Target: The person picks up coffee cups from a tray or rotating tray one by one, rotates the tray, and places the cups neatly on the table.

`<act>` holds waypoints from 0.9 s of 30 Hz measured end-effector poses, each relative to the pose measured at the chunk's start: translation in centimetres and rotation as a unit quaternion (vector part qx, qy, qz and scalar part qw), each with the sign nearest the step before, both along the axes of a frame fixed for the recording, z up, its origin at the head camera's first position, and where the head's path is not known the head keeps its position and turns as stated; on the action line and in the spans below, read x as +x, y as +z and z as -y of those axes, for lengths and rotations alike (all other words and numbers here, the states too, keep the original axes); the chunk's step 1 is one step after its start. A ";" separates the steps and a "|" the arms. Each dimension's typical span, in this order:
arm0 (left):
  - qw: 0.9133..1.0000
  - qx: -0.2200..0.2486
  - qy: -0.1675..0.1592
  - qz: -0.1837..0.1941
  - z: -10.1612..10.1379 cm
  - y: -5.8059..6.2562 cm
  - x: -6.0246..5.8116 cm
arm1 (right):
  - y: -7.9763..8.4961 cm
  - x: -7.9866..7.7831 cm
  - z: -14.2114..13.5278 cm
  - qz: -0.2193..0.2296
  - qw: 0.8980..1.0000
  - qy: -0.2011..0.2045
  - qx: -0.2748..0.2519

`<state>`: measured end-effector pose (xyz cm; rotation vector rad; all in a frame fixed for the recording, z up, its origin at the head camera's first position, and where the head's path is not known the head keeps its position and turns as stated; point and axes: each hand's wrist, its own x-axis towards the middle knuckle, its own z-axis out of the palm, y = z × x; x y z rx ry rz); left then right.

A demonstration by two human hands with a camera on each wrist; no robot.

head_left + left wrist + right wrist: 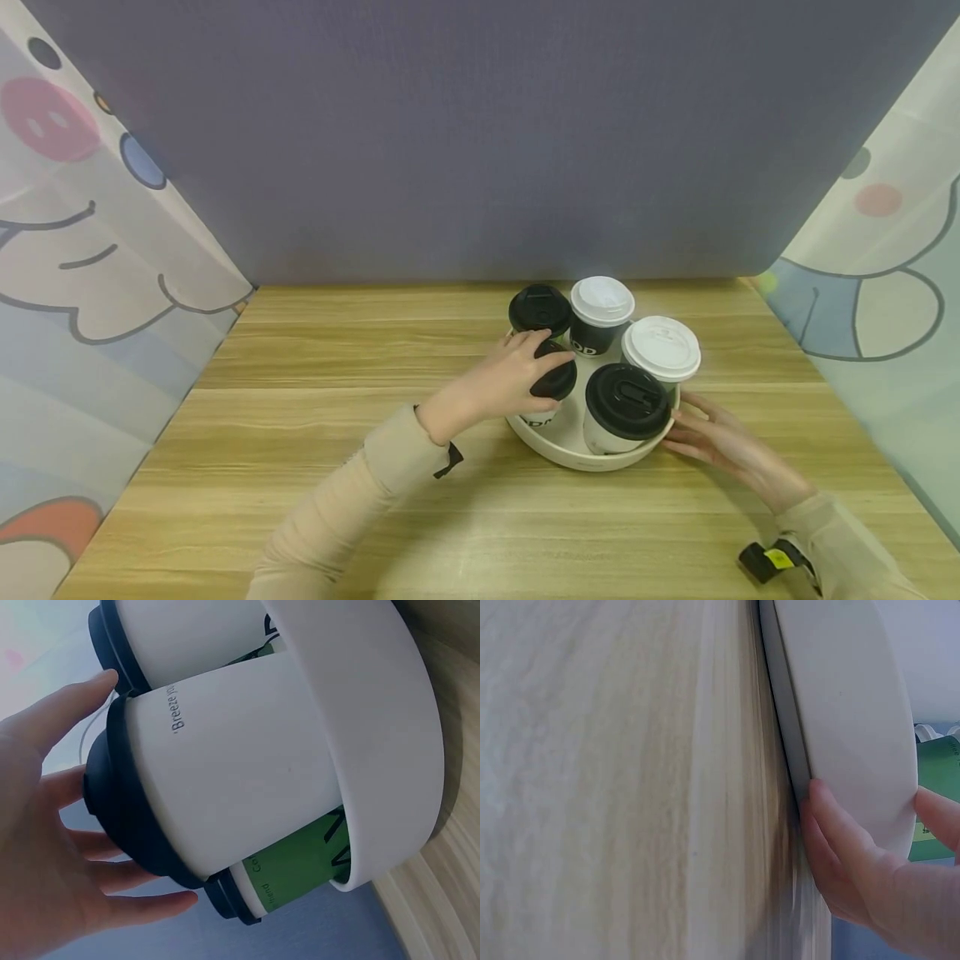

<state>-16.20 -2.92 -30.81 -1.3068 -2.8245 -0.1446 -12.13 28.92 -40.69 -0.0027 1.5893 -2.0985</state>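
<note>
My left hand (513, 379) reaches over a white paper cup (232, 765) with a black lid. In the left wrist view its fingers are spread around the lid (139, 802), the thumb tip near the lid's edge. That cup stands in a round white tray (577, 460) among several lidded cups. On the tray's right side, my right hand (720, 450) grips the wall, thumb at the rim and fingers low on the outside (847, 832). Nearest to it are a black-lidded white cup (626, 408) and a white-lidded cup (662, 348).
A black cup (600, 312) with a white lid and a black-lidded green cup (292, 862) stand at the tray's back. The wooden table (322, 400) meets a grey panel (480, 150) behind. Cartoon-printed curtains (97, 250) flank both sides.
</note>
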 end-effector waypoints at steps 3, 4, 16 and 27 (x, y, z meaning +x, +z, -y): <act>1.000 -0.003 0.004 0.005 -0.2 -0.3 0.0 | 0.0 0.0 0.0 0.001 1.000 -0.001 0.000; 1.000 -0.005 0.005 0.005 -0.2 -0.3 0.0 | 0.0 0.0 0.1 0.002 1.000 -0.002 0.000; 1.000 0.008 0.012 -0.001 -0.5 -0.7 -0.2 | 0.3 0.2 0.2 0.006 1.000 -0.008 -0.003; 0.999 0.037 0.008 -0.018 -0.2 -0.7 -0.5 | 0.3 0.2 0.2 0.008 1.000 -0.006 -0.006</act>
